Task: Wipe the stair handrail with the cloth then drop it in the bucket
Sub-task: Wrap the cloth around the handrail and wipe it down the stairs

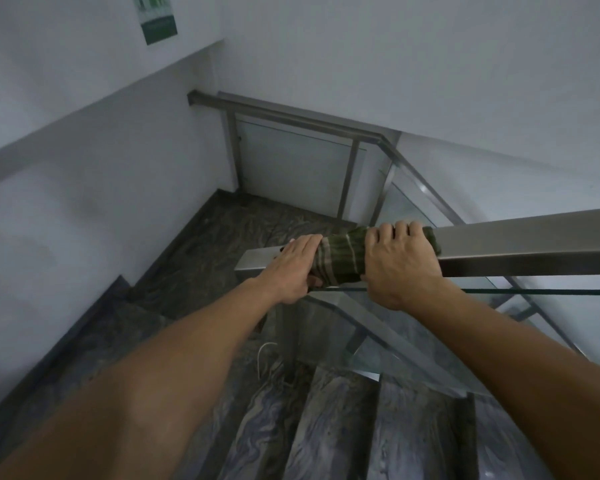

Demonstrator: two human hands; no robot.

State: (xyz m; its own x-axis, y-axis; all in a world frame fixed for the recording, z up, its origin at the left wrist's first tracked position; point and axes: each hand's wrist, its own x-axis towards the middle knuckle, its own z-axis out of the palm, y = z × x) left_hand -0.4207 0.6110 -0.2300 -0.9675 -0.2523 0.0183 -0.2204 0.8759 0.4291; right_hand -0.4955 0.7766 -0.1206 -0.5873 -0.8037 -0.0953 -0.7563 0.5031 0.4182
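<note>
A square steel handrail point(520, 242) runs from the right edge to its end near the middle. A green cloth with pale stripes point(340, 258) is wrapped around the rail close to that end. My right hand point(400, 263) grips over the cloth and rail from above, fingers curled over the far side. My left hand point(293, 268) lies on the rail at the cloth's left edge, thumb under the cloth. No bucket is visible.
Glass panels point(361, 327) hang under the rail. Marbled grey stairs point(343, 431) descend below me to a landing point(243, 230). A second steel railing point(302, 116) borders the landing. White walls rise left and behind, with a green sign point(156, 17).
</note>
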